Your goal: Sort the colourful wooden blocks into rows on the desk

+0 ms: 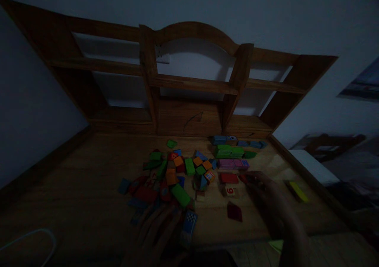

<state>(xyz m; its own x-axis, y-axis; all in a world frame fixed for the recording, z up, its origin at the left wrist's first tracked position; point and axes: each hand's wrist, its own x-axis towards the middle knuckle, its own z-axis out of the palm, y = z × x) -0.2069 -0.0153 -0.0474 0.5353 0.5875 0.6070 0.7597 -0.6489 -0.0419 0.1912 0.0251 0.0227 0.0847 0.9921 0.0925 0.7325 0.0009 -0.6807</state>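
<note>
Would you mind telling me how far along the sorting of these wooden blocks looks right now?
Partly done. Small same-colour groups already lie apart: green blocks, blue blocks, pink blocks. In hand: the right hand reaches at the red blocks; the left hand rests at the near edge of the mixed pile. Left: that pile, the largest heap, unsorted. The dim light hides both grips.

Two hands, left hand [156, 229], right hand [271, 202], one wooden desk [74, 188], one shelf hutch [189, 81], one yellow block [297, 190] near right edge, roughly forty coloured blocks [177, 172], exact count unclear.
</note>
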